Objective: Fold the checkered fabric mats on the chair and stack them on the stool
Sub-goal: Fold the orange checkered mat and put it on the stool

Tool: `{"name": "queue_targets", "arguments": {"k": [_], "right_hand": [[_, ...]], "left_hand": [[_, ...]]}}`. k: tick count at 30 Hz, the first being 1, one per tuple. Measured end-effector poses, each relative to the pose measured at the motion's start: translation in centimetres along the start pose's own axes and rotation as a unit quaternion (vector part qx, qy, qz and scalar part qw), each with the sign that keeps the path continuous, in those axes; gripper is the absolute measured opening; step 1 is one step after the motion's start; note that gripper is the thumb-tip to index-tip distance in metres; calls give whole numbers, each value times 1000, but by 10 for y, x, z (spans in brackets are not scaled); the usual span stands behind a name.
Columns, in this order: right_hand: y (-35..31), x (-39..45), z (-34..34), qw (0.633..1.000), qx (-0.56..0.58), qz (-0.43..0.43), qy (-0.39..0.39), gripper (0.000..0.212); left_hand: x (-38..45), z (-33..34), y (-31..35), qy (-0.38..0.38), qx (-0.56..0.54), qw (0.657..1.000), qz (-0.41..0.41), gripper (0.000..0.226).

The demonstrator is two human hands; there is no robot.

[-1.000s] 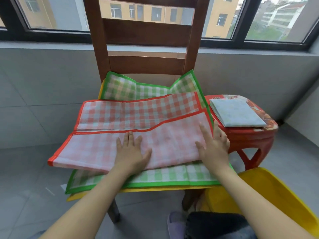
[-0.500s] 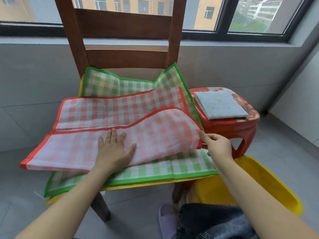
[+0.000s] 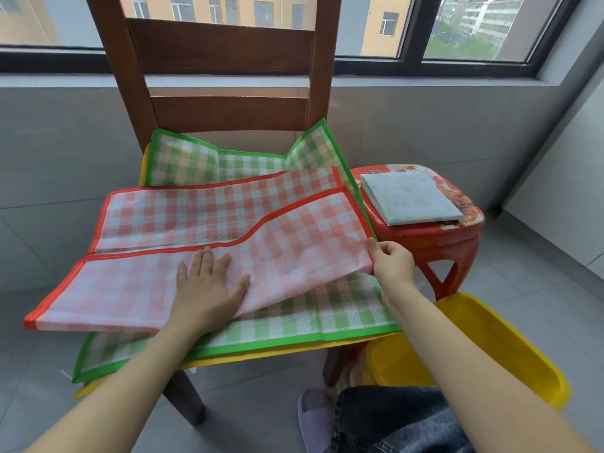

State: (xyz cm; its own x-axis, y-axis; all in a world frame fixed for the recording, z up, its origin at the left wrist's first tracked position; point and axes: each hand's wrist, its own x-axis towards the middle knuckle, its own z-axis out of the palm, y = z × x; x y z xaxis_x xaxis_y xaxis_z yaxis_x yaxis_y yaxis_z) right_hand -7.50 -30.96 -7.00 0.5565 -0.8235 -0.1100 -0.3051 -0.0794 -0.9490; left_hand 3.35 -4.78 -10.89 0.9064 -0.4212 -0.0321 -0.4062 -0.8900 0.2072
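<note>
My left hand (image 3: 209, 286) lay flat on the red checkered mat (image 3: 212, 230), pinning it to the chair (image 3: 222, 53). My right hand (image 3: 392, 263) pinched its right edge, probably to fold it across. A folded mat (image 3: 411, 201) waited on the stool (image 3: 457, 240).

mats (image 3: 202, 210) lie stacked on the chair (image 3: 225, 50); the stool (image 3: 447, 237) stands just right, bearing a folded mat (image 3: 411, 197).

Before me: grey tiled floor (image 3: 529, 276); grey tiled wall (image 3: 58, 135) under a dark-framed window (image 3: 408, 31), daylight outside, yellow apartment blocks (image 3: 380, 24) beyond; yellow plastic tub (image 3: 490, 348) at my right.
</note>
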Motion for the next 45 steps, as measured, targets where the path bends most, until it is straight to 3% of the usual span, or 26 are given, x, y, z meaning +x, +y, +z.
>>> {"name": "queue_targets", "arguments": {"k": [7,14,21,28,30,32,35,42,45], "right_hand": [[-1,15,-26,986,-121,-103,-43,30],[10,16,-35,968,-210,-56,-127,44],[14,17,-41,957,-234,-60,-163,31],[16,17,-34,949,-276,-79,-130,19],[16,13,-27,945,-292,-86,-117,32],[15,10,-21,919,-358,-137,-92,47],[12,2,-8,845,-468,-246,-80,47],[8,-42,52,758,-494,-349,-242,51],[17,-45,59,749,-505,-323,-284,54]], "left_hand": [[0,1,-1,0,-2,1000,2,68],[0,2,0,-1,-3,1000,1,70],[1,0,1,-10,6,1000,5,69],[2,-4,3,-46,46,998,9,67],[2,-5,4,-55,51,997,9,67],[4,-5,5,-56,60,996,18,67],[5,-4,5,-52,59,995,55,69],[2,0,8,-46,54,995,74,91],[2,1,7,-41,61,995,72,91]]}}
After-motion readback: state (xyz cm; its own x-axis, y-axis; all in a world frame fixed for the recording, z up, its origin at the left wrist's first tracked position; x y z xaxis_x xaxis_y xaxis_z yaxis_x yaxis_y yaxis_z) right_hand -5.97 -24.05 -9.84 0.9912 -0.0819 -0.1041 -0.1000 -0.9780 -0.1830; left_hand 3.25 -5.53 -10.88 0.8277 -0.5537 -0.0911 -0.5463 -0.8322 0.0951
